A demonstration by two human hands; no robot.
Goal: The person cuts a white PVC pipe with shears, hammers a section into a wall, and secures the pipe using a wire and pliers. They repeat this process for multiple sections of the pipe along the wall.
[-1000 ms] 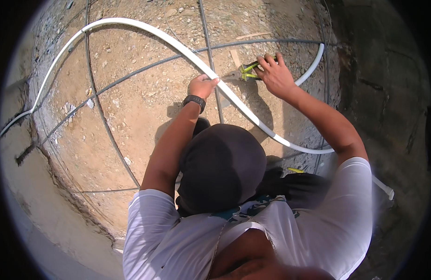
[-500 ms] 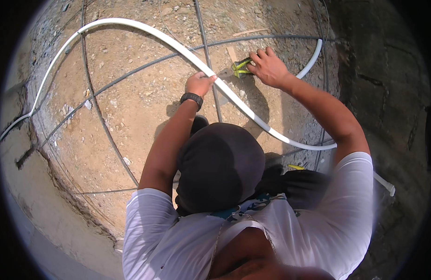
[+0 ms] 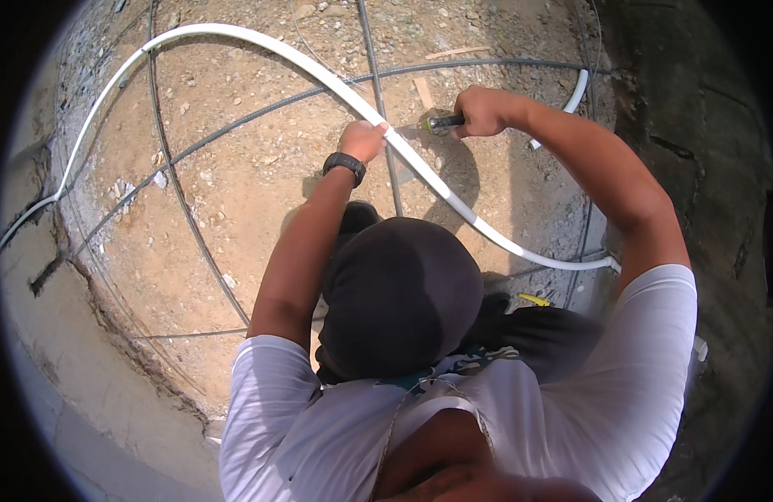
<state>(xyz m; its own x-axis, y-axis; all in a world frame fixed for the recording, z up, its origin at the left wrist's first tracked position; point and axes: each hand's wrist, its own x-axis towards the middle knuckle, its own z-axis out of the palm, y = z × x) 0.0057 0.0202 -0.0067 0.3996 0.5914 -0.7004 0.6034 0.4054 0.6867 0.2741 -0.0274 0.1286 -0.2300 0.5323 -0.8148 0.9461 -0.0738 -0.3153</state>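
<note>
A long white plastic pipe (image 3: pixel 261 39) curves across the ground, with a greyish band on its lower right stretch. My left hand (image 3: pixel 363 141) is closed around the pipe, thumb and fingers pinching it near its middle, a dark watch on the wrist. To the right of it, my right hand (image 3: pixel 480 111) grips a green-and-black-handled tool (image 3: pixel 441 123). A thin, blurred, blade-like end of the tool points left to the pipe beside my left fingers. Whether it touches the pipe I cannot tell.
Dark steel rebar (image 3: pixel 236 131) crosses the stony soil in a grid. A short white pipe piece (image 3: pixel 575 94) lies to the right, and a thin wood strip (image 3: pixel 424 93) near the tool. A yellow object (image 3: pixel 533 299) lies by my knee. Concrete edges (image 3: pixel 77 309) border the left.
My right hand has turned, its fingers now wrapped round the tool's handle, and the tool points more directly at the pipe. My right elbow has swung outward. The pipe has shifted slightly.
</note>
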